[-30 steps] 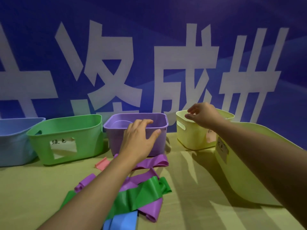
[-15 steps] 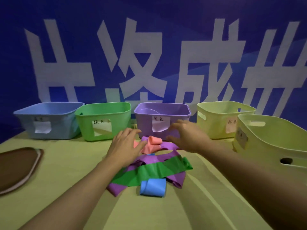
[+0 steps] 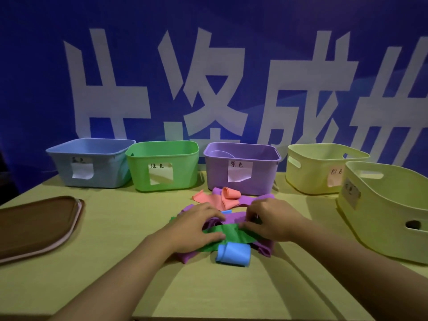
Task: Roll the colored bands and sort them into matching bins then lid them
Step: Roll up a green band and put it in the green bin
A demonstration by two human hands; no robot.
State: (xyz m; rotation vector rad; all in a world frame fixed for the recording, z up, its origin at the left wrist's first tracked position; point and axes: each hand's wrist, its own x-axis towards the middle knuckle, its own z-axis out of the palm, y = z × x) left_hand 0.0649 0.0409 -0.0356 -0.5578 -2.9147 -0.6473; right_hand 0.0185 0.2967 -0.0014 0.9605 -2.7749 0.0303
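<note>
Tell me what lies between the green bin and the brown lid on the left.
Head view: nothing but bare table lies between the green bin and the brown lid.

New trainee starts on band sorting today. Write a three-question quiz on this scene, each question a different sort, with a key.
1. True or false: the blue band lies rolled at the near edge of the pile.
2. Which bin stands directly behind the salmon band? A blue bin B green bin C purple bin
3. Fill in: both hands, left hand and right hand, have their fingers on the ____ band.

Key: 1 true; 2 C; 3 green
</note>
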